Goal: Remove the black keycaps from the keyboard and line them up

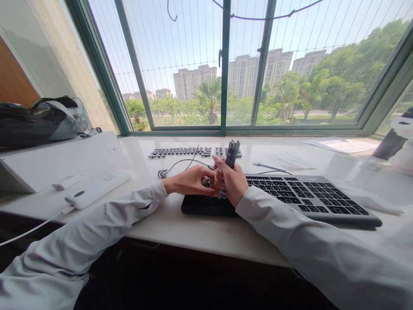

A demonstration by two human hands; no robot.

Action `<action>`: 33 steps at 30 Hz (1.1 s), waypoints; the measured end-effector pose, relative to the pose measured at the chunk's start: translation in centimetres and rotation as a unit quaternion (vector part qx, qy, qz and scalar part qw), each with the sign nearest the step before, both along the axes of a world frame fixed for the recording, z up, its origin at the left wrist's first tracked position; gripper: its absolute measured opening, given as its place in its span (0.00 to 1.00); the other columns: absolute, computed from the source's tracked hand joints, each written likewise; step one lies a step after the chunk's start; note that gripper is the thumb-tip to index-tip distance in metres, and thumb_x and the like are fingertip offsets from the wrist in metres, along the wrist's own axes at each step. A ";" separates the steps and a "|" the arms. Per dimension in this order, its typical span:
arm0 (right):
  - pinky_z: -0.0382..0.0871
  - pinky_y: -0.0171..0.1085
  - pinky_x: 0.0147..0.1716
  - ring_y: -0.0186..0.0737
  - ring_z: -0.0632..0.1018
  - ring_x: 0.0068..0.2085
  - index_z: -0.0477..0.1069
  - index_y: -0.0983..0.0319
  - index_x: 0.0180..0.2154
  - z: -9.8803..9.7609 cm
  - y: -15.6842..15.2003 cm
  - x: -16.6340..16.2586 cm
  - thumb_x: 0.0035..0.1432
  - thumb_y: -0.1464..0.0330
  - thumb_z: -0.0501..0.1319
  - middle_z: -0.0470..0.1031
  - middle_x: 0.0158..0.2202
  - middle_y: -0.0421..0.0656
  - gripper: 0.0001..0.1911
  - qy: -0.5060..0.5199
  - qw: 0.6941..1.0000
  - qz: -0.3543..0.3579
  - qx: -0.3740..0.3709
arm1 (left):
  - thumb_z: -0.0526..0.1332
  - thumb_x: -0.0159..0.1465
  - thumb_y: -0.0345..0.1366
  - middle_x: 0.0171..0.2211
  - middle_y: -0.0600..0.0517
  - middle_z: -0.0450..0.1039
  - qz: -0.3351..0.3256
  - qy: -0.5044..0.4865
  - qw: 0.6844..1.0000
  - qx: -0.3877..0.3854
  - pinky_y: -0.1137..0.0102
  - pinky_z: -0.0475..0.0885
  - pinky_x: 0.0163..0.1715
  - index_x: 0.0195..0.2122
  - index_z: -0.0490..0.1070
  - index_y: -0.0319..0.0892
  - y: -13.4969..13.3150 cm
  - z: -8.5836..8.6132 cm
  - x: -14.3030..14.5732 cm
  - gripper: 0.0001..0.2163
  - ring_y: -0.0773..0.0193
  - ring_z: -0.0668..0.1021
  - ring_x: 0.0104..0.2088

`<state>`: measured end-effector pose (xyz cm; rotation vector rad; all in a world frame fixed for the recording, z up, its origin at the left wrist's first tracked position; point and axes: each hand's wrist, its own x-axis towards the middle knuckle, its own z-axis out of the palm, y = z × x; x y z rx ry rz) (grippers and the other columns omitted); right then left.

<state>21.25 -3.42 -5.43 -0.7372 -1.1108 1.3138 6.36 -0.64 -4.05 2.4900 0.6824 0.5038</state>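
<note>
My right hand [232, 178] is wrapped round a dark grey tool [232, 153] with a notched upper end that points up; its lower end is hidden by the fist. Close against it, my left hand [193, 181] has its thumb and fingers curled together over the left part of a black keyboard [303, 196]. Whatever lies between the left fingertips is too small and covered to make out. The keyboard rests on the white sill, its left part largely hidden under both hands. Behind the hands, loose black keycaps [180, 152] lie in rows.
A coiled black cable [163, 173] lies left of the hands, and a thin blue stick [272, 167] behind the keyboard. At left are a white power bank [97, 189] with a cable and a white box [64, 159] under a dark bag [41, 120]. Papers [342, 145] lie at back right.
</note>
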 end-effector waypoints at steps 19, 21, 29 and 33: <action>0.55 0.35 0.15 0.34 0.63 0.17 0.62 0.57 0.25 -2.0 -0.7 -0.3 0.55 0.48 0.61 0.59 0.14 0.35 0.21 -0.094 0.977 -0.122 0.150 | 0.69 0.56 0.43 0.19 0.58 0.61 -0.036 -0.045 0.994 0.096 0.75 0.57 0.24 0.24 0.76 0.37 1.4 -2.0 -0.1 0.13 0.73 0.59 0.22; 0.56 0.35 0.16 0.36 0.64 0.18 0.62 0.57 0.25 -2.0 -0.8 -0.3 0.56 0.48 0.61 0.59 0.14 0.35 0.21 -0.104 0.973 -0.128 0.161 | 0.69 0.56 0.43 0.19 0.58 0.60 -0.045 -0.049 0.991 0.115 0.75 0.58 0.24 0.25 0.77 0.37 1.5 -2.2 -0.1 0.13 0.73 0.59 0.22; 0.63 0.37 0.23 0.38 0.68 0.23 0.61 0.58 0.26 -1.8 -1.1 -0.3 0.59 0.51 0.58 0.61 0.16 0.36 0.19 -0.140 0.952 -0.164 0.219 | 0.70 0.55 0.42 0.18 0.60 0.54 -0.029 -0.036 0.990 0.131 0.76 0.56 0.23 0.29 0.77 0.37 1.6 -2.2 0.0 0.12 0.74 0.58 0.21; 0.63 0.36 0.24 0.36 0.67 0.22 0.61 0.59 0.25 -1.6 -1.2 -0.3 0.60 0.53 0.57 0.61 0.17 0.36 0.19 -0.171 0.938 -0.179 0.242 | 0.70 0.55 0.41 0.19 0.59 0.55 -0.017 -0.011 0.992 0.122 0.76 0.55 0.23 0.28 0.76 0.37 1.6 -2.1 0.1 0.11 0.74 0.59 0.22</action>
